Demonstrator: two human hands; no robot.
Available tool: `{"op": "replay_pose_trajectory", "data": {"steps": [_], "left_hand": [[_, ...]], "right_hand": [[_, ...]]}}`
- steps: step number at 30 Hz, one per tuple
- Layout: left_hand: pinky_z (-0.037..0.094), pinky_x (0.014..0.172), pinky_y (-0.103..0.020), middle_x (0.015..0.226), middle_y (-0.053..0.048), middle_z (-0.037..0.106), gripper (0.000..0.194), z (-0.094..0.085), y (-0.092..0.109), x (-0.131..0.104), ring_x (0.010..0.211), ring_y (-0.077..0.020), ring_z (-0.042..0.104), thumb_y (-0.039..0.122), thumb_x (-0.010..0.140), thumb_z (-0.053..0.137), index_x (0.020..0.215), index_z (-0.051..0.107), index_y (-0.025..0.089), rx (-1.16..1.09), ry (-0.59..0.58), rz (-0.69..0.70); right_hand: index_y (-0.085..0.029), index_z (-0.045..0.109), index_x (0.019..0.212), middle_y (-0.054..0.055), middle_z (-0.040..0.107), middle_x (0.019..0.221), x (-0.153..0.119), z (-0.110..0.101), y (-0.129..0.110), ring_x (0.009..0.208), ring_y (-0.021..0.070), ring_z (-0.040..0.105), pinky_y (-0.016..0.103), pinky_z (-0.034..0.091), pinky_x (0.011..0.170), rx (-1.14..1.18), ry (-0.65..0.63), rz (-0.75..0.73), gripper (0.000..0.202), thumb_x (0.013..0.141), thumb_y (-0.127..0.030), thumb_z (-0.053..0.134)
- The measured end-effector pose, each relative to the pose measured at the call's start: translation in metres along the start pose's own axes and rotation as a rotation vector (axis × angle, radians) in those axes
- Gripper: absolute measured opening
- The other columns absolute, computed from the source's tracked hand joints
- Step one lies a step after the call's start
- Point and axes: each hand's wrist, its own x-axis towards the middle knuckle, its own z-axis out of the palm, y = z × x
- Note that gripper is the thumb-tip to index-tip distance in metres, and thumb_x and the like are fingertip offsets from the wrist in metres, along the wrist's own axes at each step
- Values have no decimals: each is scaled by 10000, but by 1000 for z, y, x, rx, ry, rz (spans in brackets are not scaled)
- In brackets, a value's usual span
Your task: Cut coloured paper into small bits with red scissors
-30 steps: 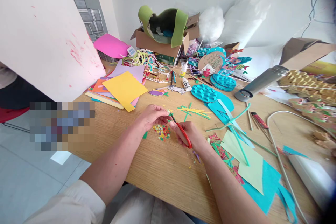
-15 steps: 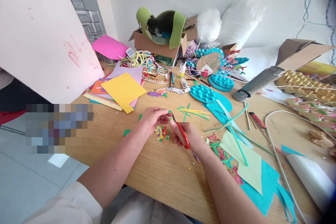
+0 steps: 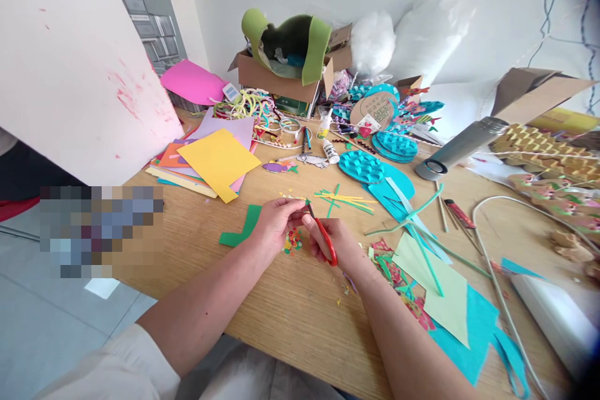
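My right hand (image 3: 334,240) grips a pair of scissors (image 3: 327,242) by the red handles, the blades pointing up and left. Pinched between the thumb and fingertips of my left hand (image 3: 281,219) is a small green paper piece (image 3: 307,201), right at the blade tips. Below the hands lies a pile of small paper bits (image 3: 293,240) in red, yellow, green and orange, partly covered by my left hand. An angled piece of green paper (image 3: 244,231) rests left of that hand. Yellow and green paper strips (image 3: 344,199) lie crossed just beyond the scissors.
Stacked coloured paper (image 3: 218,162) sits at the back left. Glue bottles (image 3: 330,151), blue textured discs (image 3: 360,167) and a grey metal flask (image 3: 462,147) stand or lie farther back. Paper scraps (image 3: 394,272) and a pale green sheet (image 3: 445,287) spread right of my right arm.
My left hand has shifted slightly right and down towards the scissors, uncovering more of the green paper and covering part of the pile. My right hand stays almost in place.
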Motion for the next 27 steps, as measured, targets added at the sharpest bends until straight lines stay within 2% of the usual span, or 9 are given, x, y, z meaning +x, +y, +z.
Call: {"op": "replay_pose_trajectory", "data": {"steps": [7,21,27], "left_hand": [[486,567,-245,663,-77,688,78,0,3,0,578,-142,629,157,584,714,609,653,115,42,-2,-17],[484,510,-230,565,-38,650,84,3,2,-1,511,-124,595,168,540,711,555,644,120,126,42,87],[496,510,-236,565,-40,650,96,2,1,1,502,-124,595,181,552,718,557,646,117,161,22,120]], "right_hand": [[-165,489,489,4,511,392,2,-1,4,336,96,451,191,335,359,-5,11,-18,604,834,-658,441],[-164,484,502,6,523,405,1,-2,3,342,95,457,183,331,359,-9,5,-8,584,836,-642,452],[-165,486,504,15,533,403,1,-3,3,349,107,463,195,337,377,-55,17,-3,574,831,-636,453]]}}
